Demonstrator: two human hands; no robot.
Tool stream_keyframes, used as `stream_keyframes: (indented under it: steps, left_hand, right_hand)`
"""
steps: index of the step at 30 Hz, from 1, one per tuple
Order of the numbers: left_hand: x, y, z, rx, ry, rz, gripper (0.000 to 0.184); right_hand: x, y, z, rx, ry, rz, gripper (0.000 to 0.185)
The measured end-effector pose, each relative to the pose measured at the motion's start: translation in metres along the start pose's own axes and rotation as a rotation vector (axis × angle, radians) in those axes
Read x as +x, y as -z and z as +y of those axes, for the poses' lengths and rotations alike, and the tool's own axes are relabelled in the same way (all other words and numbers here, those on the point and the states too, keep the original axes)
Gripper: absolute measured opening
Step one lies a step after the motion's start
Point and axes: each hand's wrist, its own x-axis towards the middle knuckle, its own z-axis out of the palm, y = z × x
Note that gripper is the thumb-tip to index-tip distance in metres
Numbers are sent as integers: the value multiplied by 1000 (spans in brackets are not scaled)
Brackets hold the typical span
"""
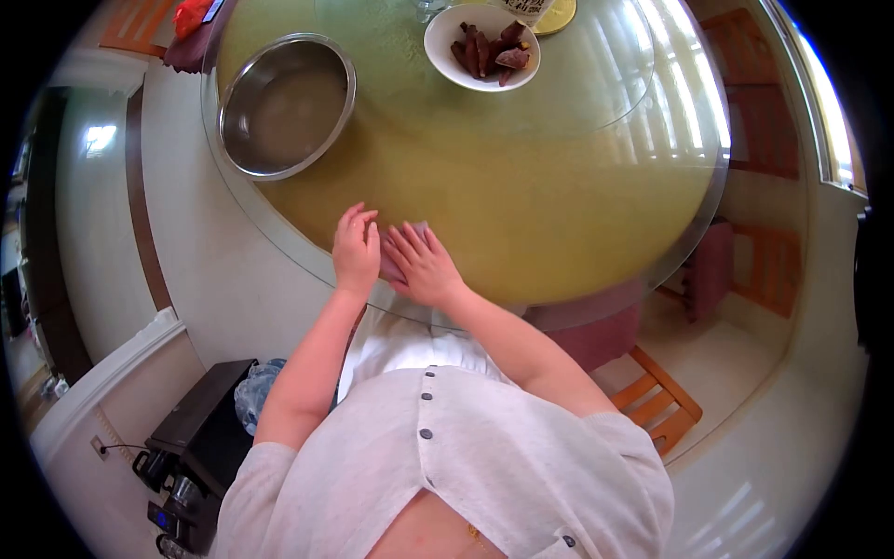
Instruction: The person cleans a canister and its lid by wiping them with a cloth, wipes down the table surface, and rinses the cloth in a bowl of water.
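My right hand (pixel 424 265) lies flat with its fingers spread on a small folded purplish cloth (pixel 391 265), covering most of it. The cloth rests on the glass tabletop (pixel 559 214) near its front edge. Just to the left, my left hand (pixel 356 252) is held on its side by the cloth, fingers loosely bent and a little apart; I cannot tell whether it touches the cloth. No object shows in its fingers.
A metal basin (pixel 287 107) with cloudy liquid stands at the table's left. Farther back is a white bowl (pixel 482 48) of purple sweet potatoes (pixel 492 51). Wooden chairs (pixel 656 401) stand around the right side; a dark cabinet (pixel 200 410) is at lower left.
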Motion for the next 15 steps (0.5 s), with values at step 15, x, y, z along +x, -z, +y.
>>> stream_keyframes:
  steps: [15]
  left_hand:
    - [-36, -32, 18, 164, -68, -262, 48]
  right_hand:
    - [-13, 55, 216, -292, -912, 239, 73]
